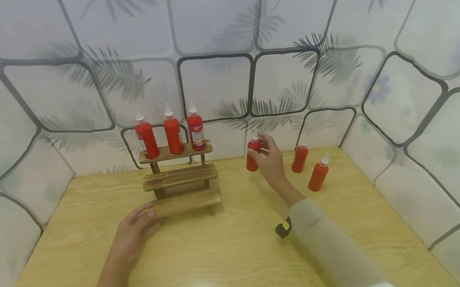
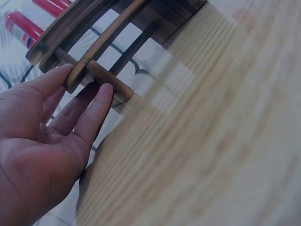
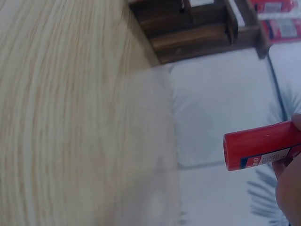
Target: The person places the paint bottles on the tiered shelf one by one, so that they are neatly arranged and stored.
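A three-tier wooden stand (image 1: 185, 202) is at the left of the table. My left hand (image 1: 134, 231) grips the left end of its lowest step; in the left wrist view the thumb (image 2: 59, 77) is at the step and fingertips touch the support below. In my right hand (image 1: 271, 162) is a red squeeze bottle (image 1: 251, 161) with a white nozzle, roughly upright, to the right of the stand. The right wrist view shows the base and label of this bottle (image 3: 256, 145), apart from the tabletop; part of the hand (image 3: 289, 193) is cut off.
Three red bottles stand along the top step: left (image 1: 149, 142), middle (image 1: 174, 138) and right (image 1: 196, 135). Two more red bottles, one farther back (image 1: 299, 158) and one nearer (image 1: 318, 177), stand on the table (image 1: 228, 260) at right. A patterned wall covering (image 1: 218, 87) rises behind.
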Demonstrator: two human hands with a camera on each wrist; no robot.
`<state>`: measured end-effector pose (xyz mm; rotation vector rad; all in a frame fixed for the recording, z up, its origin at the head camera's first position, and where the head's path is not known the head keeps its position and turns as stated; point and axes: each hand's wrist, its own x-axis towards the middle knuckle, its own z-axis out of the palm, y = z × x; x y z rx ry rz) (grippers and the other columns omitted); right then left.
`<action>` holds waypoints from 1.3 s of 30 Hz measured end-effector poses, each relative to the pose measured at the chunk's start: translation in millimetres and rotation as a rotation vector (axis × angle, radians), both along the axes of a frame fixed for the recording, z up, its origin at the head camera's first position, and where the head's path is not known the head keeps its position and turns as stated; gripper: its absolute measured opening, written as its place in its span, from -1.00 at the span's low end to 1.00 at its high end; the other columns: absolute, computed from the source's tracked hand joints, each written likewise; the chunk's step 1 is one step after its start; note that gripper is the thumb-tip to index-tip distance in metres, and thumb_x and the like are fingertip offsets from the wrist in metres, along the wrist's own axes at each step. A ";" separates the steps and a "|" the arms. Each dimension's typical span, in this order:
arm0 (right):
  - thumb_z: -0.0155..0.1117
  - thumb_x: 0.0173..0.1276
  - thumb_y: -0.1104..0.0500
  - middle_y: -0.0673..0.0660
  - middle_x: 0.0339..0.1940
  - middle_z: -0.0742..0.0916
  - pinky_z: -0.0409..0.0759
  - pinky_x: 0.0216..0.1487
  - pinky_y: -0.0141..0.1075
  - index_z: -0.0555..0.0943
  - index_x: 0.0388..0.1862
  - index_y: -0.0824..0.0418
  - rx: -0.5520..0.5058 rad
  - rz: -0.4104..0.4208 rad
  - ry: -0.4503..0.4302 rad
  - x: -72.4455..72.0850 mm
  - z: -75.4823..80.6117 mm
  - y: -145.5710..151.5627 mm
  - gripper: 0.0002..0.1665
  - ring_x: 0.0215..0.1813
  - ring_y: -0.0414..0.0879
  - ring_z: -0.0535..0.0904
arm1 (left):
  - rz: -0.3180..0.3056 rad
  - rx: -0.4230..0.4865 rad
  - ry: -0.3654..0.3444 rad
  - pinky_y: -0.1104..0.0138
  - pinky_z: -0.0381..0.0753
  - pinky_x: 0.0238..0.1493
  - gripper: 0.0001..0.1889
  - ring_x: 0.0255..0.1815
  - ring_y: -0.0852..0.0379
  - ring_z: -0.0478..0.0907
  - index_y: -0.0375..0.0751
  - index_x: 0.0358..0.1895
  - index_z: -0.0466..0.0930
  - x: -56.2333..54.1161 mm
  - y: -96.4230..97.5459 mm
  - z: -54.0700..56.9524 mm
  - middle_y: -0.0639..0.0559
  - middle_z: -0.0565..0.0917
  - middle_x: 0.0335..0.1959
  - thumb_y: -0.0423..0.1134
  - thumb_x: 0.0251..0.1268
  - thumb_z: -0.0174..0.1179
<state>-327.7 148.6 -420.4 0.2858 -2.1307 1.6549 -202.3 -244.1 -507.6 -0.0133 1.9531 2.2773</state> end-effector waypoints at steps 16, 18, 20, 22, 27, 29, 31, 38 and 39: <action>0.46 0.33 0.20 0.25 0.16 0.67 0.69 0.22 0.01 0.45 0.34 0.27 0.067 0.175 0.141 28.2 27.8 -59.0 -0.35 0.13 0.12 0.64 | -0.023 -0.081 -0.004 0.36 0.64 0.24 -0.34 0.09 0.17 0.66 -0.26 0.55 0.12 2.1 0.2 2.4 0.10 0.54 0.16 -0.06 0.56 0.10; 0.45 0.33 0.20 0.23 0.17 0.68 0.69 0.23 -0.02 0.46 0.34 0.25 0.076 0.202 0.138 30.0 30.6 -68.3 -0.36 0.13 0.10 0.65 | -0.020 -0.074 -0.001 0.36 0.65 0.23 -0.34 0.08 0.18 0.67 -0.27 0.55 0.12 2.0 0.7 2.6 0.10 0.54 0.15 -0.07 0.56 0.10; 0.45 0.33 0.20 0.22 0.18 0.67 0.69 0.23 -0.05 0.46 0.34 0.26 0.082 0.228 0.140 30.4 32.5 -78.3 -0.36 0.13 0.09 0.65 | -0.018 -0.065 0.000 0.35 0.65 0.23 -0.35 0.06 0.18 0.67 -0.28 0.54 0.13 2.1 1.0 2.6 0.10 0.55 0.13 -0.08 0.56 0.11; 0.46 0.32 0.21 0.21 0.18 0.67 0.69 0.22 -0.09 0.46 0.34 0.26 0.090 0.251 0.145 30.2 33.6 -88.7 -0.36 0.13 0.08 0.65 | -0.018 -0.063 0.004 0.35 0.66 0.22 -0.35 0.06 0.18 0.68 -0.27 0.54 0.13 2.2 0.8 2.0 0.10 0.54 0.14 -0.08 0.56 0.11; 0.46 0.32 0.22 0.20 0.18 0.68 0.70 0.21 -0.20 0.46 0.34 0.25 0.113 0.301 0.154 30.1 35.2 -115.1 -0.36 0.14 0.06 0.65 | -0.020 -0.051 0.014 0.35 0.66 0.22 -0.38 0.04 0.20 0.68 -0.27 0.53 0.15 1.8 -0.7 -0.7 0.12 0.55 0.13 -0.10 0.57 0.09; 0.45 0.33 0.22 0.19 0.17 0.68 0.70 0.18 -0.24 0.46 0.35 0.23 0.110 0.321 0.142 31.5 36.1 -125.0 -0.36 0.13 0.04 0.66 | -0.021 -0.037 0.015 0.34 0.67 0.21 -0.39 0.03 0.20 0.68 -0.28 0.53 0.16 1.3 -0.8 -1.4 0.15 0.57 0.11 -0.12 0.57 0.09; 0.45 0.33 0.20 0.18 0.18 0.68 0.70 0.17 -0.27 0.45 0.36 0.22 0.102 0.339 0.134 33.4 37.6 -134.7 -0.35 0.14 0.01 0.66 | -0.021 -0.020 0.014 0.34 0.67 0.20 -0.40 0.03 0.19 0.69 -0.27 0.52 0.17 0.6 -0.8 -1.5 0.19 0.61 0.07 -0.14 0.57 0.10; 0.42 0.37 0.17 0.15 0.21 0.67 0.67 0.15 -0.38 0.42 0.38 0.18 0.086 0.366 0.144 34.1 41.9 -167.5 -0.35 0.15 -0.11 0.64 | -0.013 0.034 0.020 0.36 0.69 0.18 -0.49 0.01 0.16 0.70 -0.22 0.48 0.26 0.2 -0.4 0.1 0.22 0.68 -0.02 -0.21 0.57 0.09; 0.42 0.37 0.17 0.14 0.20 0.67 0.67 0.14 -0.40 0.43 0.38 0.19 0.085 0.366 0.140 33.8 41.7 -171.3 -0.36 0.14 -0.13 0.64 | -0.009 0.035 0.021 0.36 0.70 0.16 -0.50 0.01 0.16 0.70 -0.22 0.47 0.28 0.4 -0.1 -0.1 0.22 0.68 -0.02 -0.22 0.57 0.09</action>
